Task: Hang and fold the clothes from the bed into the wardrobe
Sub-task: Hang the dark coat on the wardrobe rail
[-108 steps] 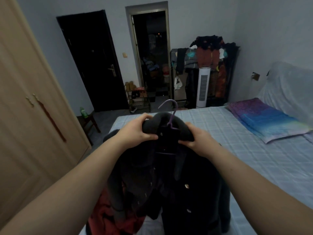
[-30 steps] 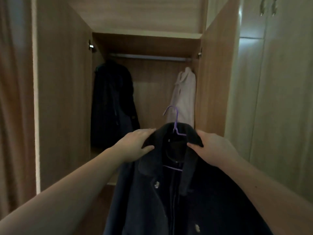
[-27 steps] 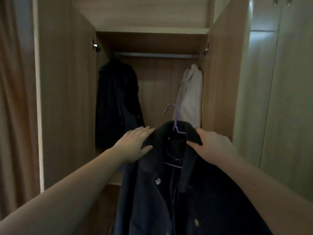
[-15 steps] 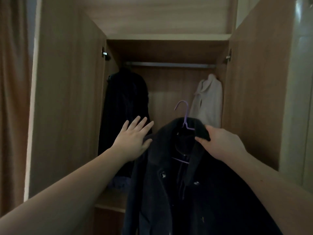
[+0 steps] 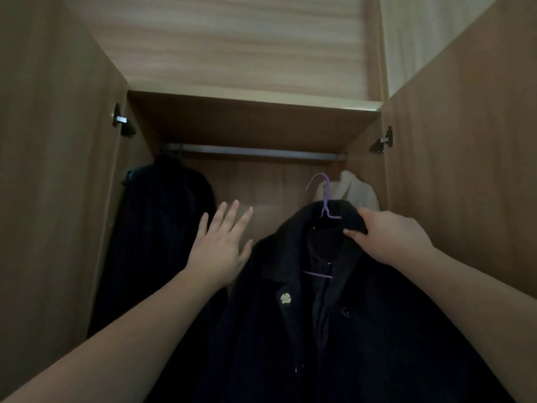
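— So what's inside the wardrobe (image 5: 453,158) from where you stand?

— Both doors stand wide open, filling the left and right edges of the frame. Across the middle runs a metal rail (image 5: 255,152) under a shelf board. At the rail's left end hangs a dark garment (image 5: 162,228), bulky and long. At the far right end, tucked against the side wall, hangs a pale, whitish garment (image 5: 357,189); only its shoulders and collar show, the rest is hidden.

— And the coat being put away?

— A dark coat (image 5: 334,330) fills the lower centre and lower right of the frame. It sits on a purple hanger (image 5: 322,196), whose hook pokes up just below the rail, in front of the pale garment, not over the rail. A light round button (image 5: 286,298) shows on its front, and the hanger's lower bar crosses the open neck.

— Who's holding it?

— The right hand (image 5: 389,237), right of centre, is clamped on the collar, thumb underneath, fingers wrapped over the top beside the hanger's neck. It alone carries the coat.

— The other hand?

— The left hand (image 5: 223,242) is flat with fingers spread, palm facing into the wardrobe, in the gap between the hanging dark garment and the coat. Its thumb side lies just beside the coat's shoulder; I can't tell whether it touches. It grips nothing.
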A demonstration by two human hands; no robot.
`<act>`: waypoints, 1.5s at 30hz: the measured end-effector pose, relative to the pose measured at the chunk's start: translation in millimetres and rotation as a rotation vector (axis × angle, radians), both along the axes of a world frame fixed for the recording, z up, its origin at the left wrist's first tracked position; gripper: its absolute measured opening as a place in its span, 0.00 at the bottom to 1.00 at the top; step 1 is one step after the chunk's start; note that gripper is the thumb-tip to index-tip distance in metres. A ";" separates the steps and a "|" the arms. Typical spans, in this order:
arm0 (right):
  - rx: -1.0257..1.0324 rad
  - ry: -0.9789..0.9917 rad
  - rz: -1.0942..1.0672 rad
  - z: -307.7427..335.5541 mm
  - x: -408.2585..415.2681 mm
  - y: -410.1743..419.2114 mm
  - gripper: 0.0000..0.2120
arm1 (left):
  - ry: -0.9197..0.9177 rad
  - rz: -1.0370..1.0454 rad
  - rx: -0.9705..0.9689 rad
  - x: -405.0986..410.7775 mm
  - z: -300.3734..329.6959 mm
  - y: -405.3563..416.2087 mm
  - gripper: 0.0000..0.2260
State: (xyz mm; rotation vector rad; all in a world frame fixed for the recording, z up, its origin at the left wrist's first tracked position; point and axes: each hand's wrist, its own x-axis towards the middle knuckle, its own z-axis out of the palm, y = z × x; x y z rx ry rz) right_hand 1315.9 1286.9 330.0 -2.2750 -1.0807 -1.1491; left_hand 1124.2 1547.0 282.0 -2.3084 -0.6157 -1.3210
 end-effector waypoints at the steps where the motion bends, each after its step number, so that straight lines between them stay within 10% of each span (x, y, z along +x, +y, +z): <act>1: -0.001 -0.016 -0.013 7.8 5.3 9.6 0.16 | -0.015 -0.019 0.007 11.9 7.5 6.4 0.28; 27: 0.076 -0.277 -0.237 203.9 226.2 190.9 0.14 | -0.187 -0.114 0.105 269.8 151.5 181.0 0.28; 45: 0.070 -0.156 -0.439 221.4 314.8 265.2 0.19 | -0.197 -0.311 0.225 379.8 161.3 260.3 0.30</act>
